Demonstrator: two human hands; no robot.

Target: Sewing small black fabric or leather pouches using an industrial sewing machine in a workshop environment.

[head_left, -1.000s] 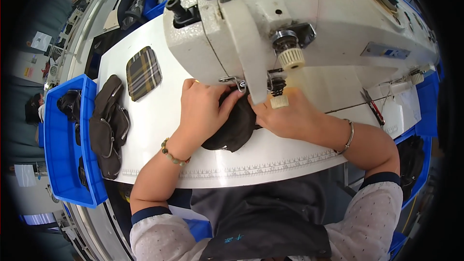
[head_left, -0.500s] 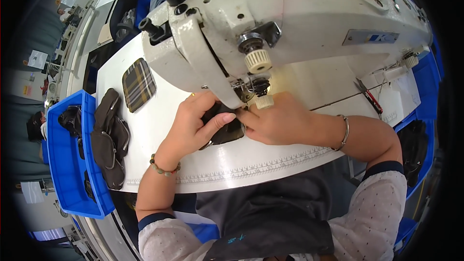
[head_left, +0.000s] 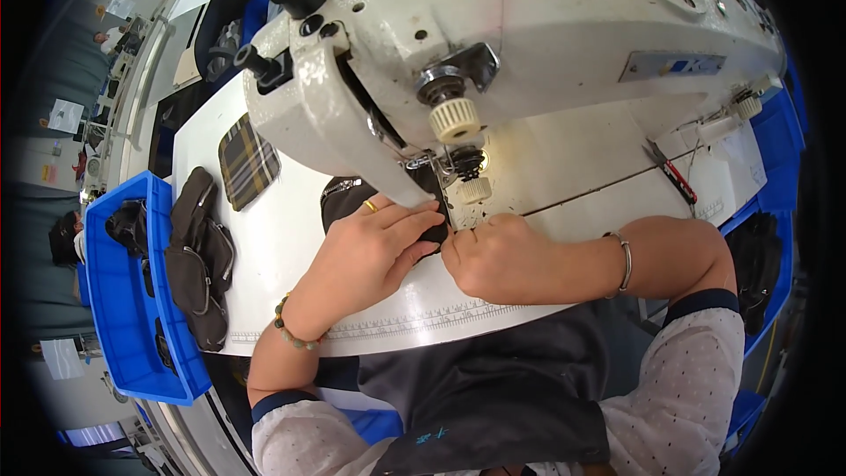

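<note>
A dark brown fabric piece with a metal zipper (head_left: 339, 198) lies on the sewing table, part of it under the head of the white sewing machine (head_left: 546, 44). My left hand (head_left: 366, 251) grips its near part, fingers on top and thumb at the near edge. At the piece's right corner, my right hand (head_left: 493, 260) is closed, its fingertips pinching the edge just in front of the needle area. The machine head and my left fingers hide much of the piece. I cannot see whether the needle is in the cloth.
A plaid fabric piece (head_left: 248, 161) lies left of the machine. Beyond it are dark zippered pouches (head_left: 198, 264) beside a blue bin (head_left: 141, 300) holding dark items. Red-handled thread snips (head_left: 674, 178) rest at right. A ruler strip (head_left: 423, 317) runs along the table's front edge.
Both hands have moved nearer to me, and the fabric piece has turned, so its zipper now shows left of the machine head. The left fingers now lie flatter across the piece.
</note>
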